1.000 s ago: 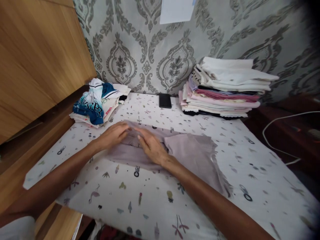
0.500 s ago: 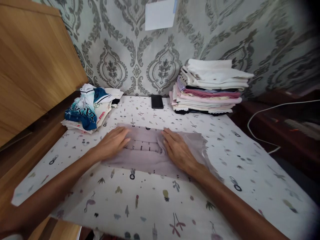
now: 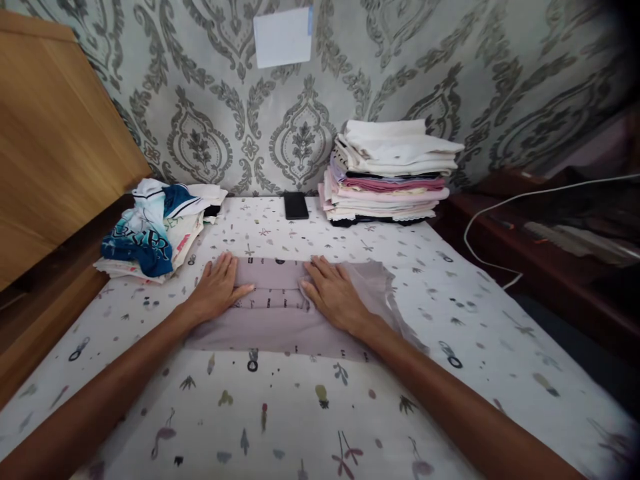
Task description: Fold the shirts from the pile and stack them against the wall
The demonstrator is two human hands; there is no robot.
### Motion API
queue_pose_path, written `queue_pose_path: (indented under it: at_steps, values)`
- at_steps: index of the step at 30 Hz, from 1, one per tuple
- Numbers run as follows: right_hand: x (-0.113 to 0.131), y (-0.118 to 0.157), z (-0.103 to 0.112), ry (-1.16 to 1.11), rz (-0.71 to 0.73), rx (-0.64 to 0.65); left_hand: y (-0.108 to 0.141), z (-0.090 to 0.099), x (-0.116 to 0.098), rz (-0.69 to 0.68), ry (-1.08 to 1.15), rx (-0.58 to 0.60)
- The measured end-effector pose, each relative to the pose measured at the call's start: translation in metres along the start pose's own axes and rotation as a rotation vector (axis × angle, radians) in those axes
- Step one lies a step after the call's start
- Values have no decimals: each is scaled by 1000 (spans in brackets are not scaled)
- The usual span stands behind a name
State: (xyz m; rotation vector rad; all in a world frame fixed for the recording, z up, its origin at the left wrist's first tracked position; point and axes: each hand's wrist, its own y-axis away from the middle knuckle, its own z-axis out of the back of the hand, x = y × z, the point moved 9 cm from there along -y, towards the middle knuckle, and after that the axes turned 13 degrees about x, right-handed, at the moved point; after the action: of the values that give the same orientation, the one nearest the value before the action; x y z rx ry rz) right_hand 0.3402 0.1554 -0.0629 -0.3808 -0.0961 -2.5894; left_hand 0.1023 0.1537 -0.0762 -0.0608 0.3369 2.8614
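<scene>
A mauve garment [image 3: 270,330] with small dark print lies spread on the patterned white sheet, its long edges folded in toward the middle. My left hand [image 3: 215,288] rests flat on its left end, fingers stretched out and thumb pointing inward. On the right part of the cloth, my right hand [image 3: 335,293] presses down with its fingers extended. Beyond that hand, the garment's right end [image 3: 375,280] fans out in loose, wrinkled layers. Neither hand grips the fabric.
A tall stack of folded clothes [image 3: 385,193] stands at the back right. At the back left sits a smaller pile with a blue and white garment [image 3: 145,233]. Between them lies a black phone [image 3: 296,206]. A white cable [image 3: 470,227] curves past the right edge.
The view has shifted, so the piles and phone appear further left. Both hands stay on the mauve garment, with the left fingers now lying flatter and more spread.
</scene>
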Motion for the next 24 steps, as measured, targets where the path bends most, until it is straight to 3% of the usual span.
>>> queue_pose_path:
  at_steps: [4, 7, 12, 16, 21, 24]
  values:
    - [23, -15, -2, -21, 95, 86, -5, 3, -32, -132, 5, -4]
    - [25, -26, -8, -86, 81, 135, -8, 2, -36, -187, 50, 35]
    - [3, -18, 17, -374, 93, -35, 12, 24, -24, -249, 205, -19]
    - [-21, 7, 37, -331, 65, -149, 45, 43, -25, -334, 244, -82]
    - [-38, 26, 22, -148, -10, -72, 63, 32, -22, -339, 170, 93]
    - [-42, 27, 13, -110, -27, -61, 64, 32, -20, -340, 202, 136]
